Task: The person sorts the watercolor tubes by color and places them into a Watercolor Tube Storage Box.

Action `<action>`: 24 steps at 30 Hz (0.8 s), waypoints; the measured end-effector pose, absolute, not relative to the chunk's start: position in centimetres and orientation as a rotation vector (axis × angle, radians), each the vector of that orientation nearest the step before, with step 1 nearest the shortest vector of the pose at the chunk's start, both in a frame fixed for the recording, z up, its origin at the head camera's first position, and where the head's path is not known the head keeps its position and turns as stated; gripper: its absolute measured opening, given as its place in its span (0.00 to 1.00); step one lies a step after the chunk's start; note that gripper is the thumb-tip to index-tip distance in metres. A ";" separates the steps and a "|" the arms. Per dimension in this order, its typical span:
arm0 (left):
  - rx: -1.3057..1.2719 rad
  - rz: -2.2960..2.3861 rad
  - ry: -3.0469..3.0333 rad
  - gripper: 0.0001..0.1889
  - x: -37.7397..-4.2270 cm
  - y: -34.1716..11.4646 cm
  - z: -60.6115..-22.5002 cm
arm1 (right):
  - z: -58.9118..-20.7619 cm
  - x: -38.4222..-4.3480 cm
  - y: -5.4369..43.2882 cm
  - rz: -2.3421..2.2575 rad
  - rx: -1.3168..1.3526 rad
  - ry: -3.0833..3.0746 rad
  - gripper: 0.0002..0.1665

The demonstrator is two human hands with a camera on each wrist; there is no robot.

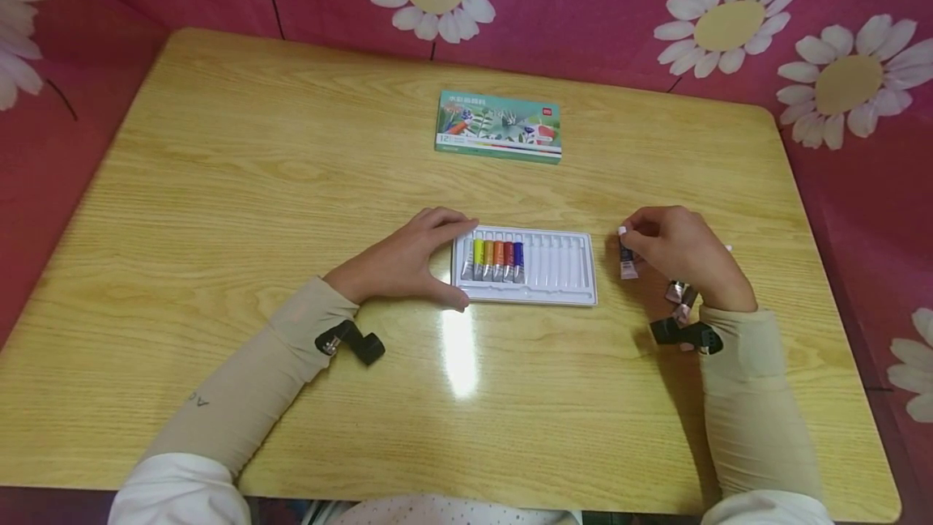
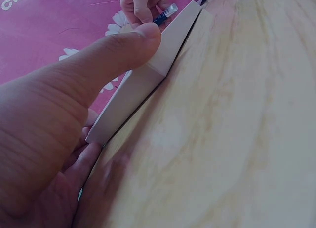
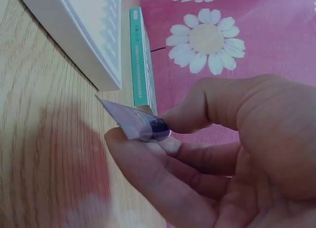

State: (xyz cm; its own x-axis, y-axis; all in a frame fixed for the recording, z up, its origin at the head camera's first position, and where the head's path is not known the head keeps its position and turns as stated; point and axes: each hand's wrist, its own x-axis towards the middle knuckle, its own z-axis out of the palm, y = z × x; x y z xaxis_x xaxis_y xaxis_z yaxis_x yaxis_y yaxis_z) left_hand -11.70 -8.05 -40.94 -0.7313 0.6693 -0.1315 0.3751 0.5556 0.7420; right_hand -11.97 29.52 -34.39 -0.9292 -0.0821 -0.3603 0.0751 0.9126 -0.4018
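Box lettering: on the green paint box (image 1: 499,126), near the far edge of the tabletop (image 1: 291,160), I read "12"; other characters were too small.
Cloth lettering: I made out "CRY" on the pink cloth (image 2: 59,20).
Right hand (image 1: 681,253): it pinched the dark-labelled paint tube (image 1: 628,260) near its white cap; the flat end stuck out.
Tube place: it was off the right edge of the white tray (image 1: 535,297).
Tube axis: it ran near-to-far, cap farthest.
Left hand (image 1: 415,258): spread, it touched the tray's left corners.

On the bench (image 1: 219,185) we log box (image 1: 499,126) behind tray (image 1: 554,299), paint tubes (image 1: 499,253) in tray's left half, loose tubes (image 1: 675,292) at right.
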 end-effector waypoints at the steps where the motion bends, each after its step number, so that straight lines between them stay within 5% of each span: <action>1: 0.849 1.005 2.392 0.59 -11.7 -8.1 -40.9 | -34.4 -12.0 29.5 -0.590 -0.004 2.696 0.16; 24: 0.851 1.018 2.394 0.60 -11.8 -8.1 -41.1 | -34.0 -11.6 28.7 -0.703 -0.009 2.618 0.14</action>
